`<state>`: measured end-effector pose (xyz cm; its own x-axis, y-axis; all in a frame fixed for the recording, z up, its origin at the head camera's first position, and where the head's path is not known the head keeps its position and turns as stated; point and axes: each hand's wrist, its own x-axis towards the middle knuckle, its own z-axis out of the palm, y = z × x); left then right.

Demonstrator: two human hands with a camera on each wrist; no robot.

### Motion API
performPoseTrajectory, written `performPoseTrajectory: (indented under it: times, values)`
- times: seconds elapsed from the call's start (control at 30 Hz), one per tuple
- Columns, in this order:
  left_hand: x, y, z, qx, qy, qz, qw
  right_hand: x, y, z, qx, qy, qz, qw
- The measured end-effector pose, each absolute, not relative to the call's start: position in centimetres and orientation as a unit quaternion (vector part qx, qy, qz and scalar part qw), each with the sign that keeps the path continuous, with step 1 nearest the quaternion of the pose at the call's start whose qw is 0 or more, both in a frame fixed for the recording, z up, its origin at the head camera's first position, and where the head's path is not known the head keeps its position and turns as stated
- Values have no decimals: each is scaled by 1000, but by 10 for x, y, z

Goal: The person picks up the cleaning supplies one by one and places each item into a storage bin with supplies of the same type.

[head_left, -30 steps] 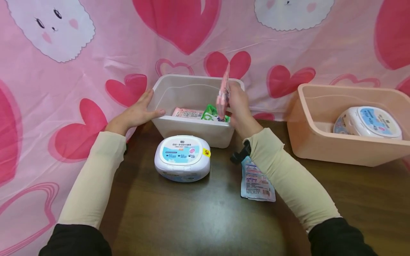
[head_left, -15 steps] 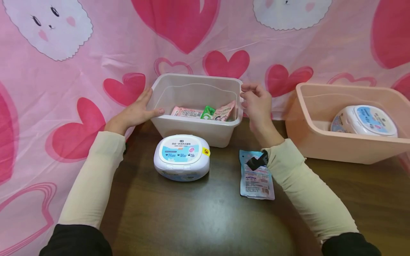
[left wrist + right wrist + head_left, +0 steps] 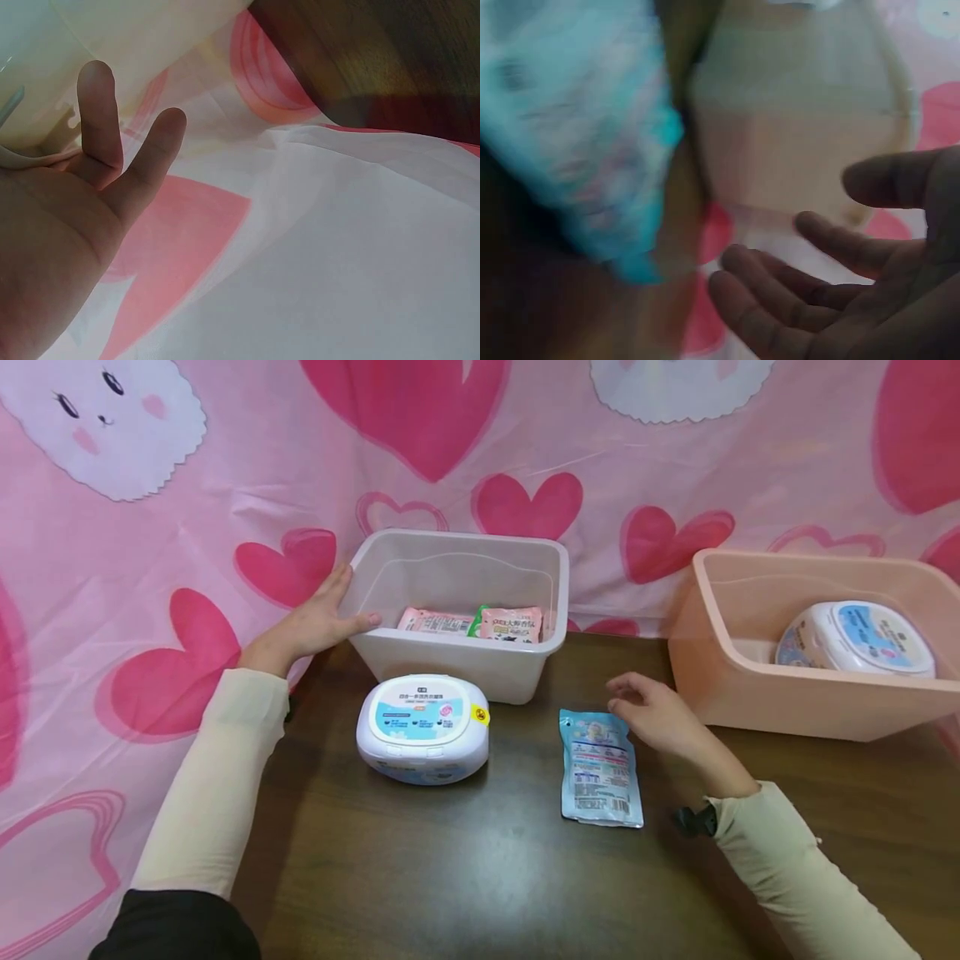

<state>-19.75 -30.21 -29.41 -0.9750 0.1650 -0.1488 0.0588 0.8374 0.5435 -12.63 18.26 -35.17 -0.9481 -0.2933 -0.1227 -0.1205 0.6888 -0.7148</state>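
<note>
My left hand [image 3: 307,625] rests against the left end of a whitish plastic bin [image 3: 457,664], its thumb lying at the front rim. The left wrist view shows two extended fingers [image 3: 146,161] beside the bin's wall; the others are partly hidden. Inside that bin lie pink packets [image 3: 512,624], one over a green packet [image 3: 475,622]. My right hand [image 3: 660,714] holds nothing and hovers at the upper right of a light blue pouch [image 3: 600,772], fingers loosely bent. That pouch lies flat on the table with its printed side up, and looks blurred in the right wrist view.
A white lidded tub [image 3: 423,731] with a blue label stands in front of the whitish bin. At the right, a peach bin [image 3: 787,706] holds a similar tub [image 3: 873,639]. Pink heart-print cloth [image 3: 420,410] hangs behind the brown table [image 3: 480,877].
My right hand let a pink packet go into the whitish bin, then moved right and toward me, near the blue pouch. That packet now lies flat over the green one. My left hand stayed put.
</note>
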Motion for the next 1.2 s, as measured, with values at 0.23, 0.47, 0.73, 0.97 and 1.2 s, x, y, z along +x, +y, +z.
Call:
performPoseTrajectory:
  times: [0.23, 0.47, 0.73, 0.97, 1.2]
  values:
    - [-195, -303, -293, 56, 955, 273, 99, -112, 202, -379, -80, 902, -372, 205]
    - [-195, -301, -293, 53, 955, 273, 99, -105, 211, -394, -23, 871, -436, 224]
    - [-194, -302, -292, 50, 956, 270, 100, -110, 203, -411, -25, 890, -419, 178]
    - [-195, -302, -293, 50, 955, 276, 98, -118, 205, -412, 7, 849, -492, 192]
    - [-195, -303, -293, 54, 954, 278, 95, -119, 210, -415, 100, 693, -674, 236]
